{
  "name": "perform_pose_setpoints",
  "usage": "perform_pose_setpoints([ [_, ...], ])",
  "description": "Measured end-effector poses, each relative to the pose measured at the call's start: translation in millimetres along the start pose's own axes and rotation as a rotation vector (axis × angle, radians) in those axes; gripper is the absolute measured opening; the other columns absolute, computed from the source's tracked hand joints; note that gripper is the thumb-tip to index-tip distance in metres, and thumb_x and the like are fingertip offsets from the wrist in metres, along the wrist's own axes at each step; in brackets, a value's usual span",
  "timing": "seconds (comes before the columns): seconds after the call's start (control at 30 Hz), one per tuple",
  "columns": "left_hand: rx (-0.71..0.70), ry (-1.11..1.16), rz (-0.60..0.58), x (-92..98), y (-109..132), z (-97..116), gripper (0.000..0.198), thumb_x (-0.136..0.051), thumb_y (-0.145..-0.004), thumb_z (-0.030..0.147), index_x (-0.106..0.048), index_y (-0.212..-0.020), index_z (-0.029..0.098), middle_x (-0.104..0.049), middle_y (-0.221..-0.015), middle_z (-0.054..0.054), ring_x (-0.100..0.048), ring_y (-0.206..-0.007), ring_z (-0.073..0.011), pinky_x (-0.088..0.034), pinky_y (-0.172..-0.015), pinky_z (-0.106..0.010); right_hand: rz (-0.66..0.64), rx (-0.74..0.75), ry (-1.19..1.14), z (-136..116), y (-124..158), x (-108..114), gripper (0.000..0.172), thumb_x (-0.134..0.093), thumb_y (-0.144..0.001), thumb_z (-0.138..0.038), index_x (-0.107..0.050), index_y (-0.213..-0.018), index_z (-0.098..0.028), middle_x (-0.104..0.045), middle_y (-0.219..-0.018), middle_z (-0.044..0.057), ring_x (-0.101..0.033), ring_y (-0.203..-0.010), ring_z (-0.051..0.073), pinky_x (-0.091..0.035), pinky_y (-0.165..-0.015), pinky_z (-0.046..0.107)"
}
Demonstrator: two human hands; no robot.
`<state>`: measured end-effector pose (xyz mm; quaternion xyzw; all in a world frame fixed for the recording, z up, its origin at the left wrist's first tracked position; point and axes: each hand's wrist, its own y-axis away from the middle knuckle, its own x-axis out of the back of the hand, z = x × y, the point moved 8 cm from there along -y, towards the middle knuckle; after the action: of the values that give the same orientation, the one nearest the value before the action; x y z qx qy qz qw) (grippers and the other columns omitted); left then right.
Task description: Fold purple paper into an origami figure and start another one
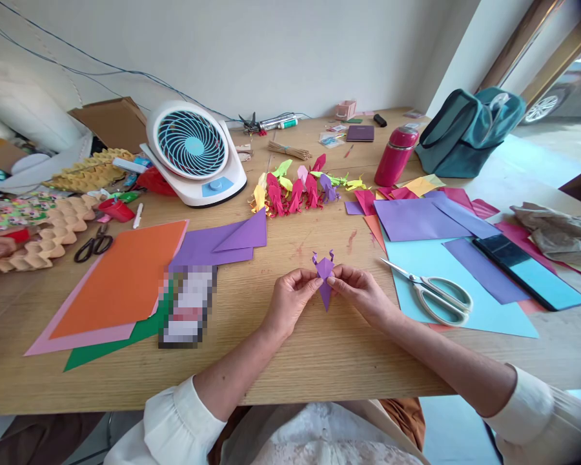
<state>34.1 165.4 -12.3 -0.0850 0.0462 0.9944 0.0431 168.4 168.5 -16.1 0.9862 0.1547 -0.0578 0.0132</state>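
Between my two hands is a small purple origami figure (325,268), with two curled prongs at its top and a long point hanging down. My left hand (294,294) pinches its left side between thumb and fingers. From the right, my right hand (361,292) grips the other side in the same way. Beyond them lies a cluster of finished folded paper figures (295,190) in red, yellow, green, pink and purple. White-handled scissors (443,300) rest on light blue paper (494,323), right of my right hand. Purple sheets (198,248) lie to the left.
At the left are orange paper (121,278), a pixelated phone-like object (188,307), black scissors (94,245) and a white fan (193,152). A co-worker's hand (0,248) shows at the far left edge. Rightward stand a pink bottle (396,156), a phone (527,271) and a teal bag (469,135).
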Motion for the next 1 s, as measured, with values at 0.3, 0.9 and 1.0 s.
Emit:
perform_pose_setpoints([
  [0.3, 0.071, 0.012, -0.007, -0.3, -1, -8, 0.028, -0.084, -0.066, 0.035, -0.069, -0.077, 0.014, -0.069, -0.068, 0.000, -0.060, -0.055, -0.0083, -0.043, -0.050, -0.018, 0.030, -0.011, -0.052, 2, -1, 2, 0.041, -0.077, -0.073, -0.057, -0.062, -0.075, -0.019, -0.062, -0.066, -0.001, -0.054, -0.062, 0.013, -0.042, -0.060, 0.027],
  [0.9, 0.177, 0.187, -0.102, -1.8, -6, -16, 0.034, -0.086, -0.066, 0.042, -0.073, -0.083, 0.015, -0.070, -0.077, -0.002, -0.061, -0.066, -0.0089, -0.050, -0.071, -0.022, 0.026, -0.064, -0.068, 3, -2, 3, 0.043, -0.076, -0.073, -0.061, -0.067, -0.075, -0.018, -0.066, -0.070, 0.002, -0.057, -0.065, 0.014, -0.046, -0.066, 0.028],
  [1.0, 0.095, 0.208, -0.176, -7.1, -6, -5, 0.028, -0.081, -0.074, 0.041, -0.072, -0.082, 0.017, -0.066, -0.076, -0.001, -0.058, -0.070, -0.0095, -0.046, -0.071, -0.021, -0.002, -0.079, -0.076, 3, -2, 2, 0.044, -0.069, -0.080, -0.062, -0.069, -0.082, -0.018, -0.065, -0.074, 0.002, -0.055, -0.066, 0.013, -0.045, -0.064, 0.026],
])
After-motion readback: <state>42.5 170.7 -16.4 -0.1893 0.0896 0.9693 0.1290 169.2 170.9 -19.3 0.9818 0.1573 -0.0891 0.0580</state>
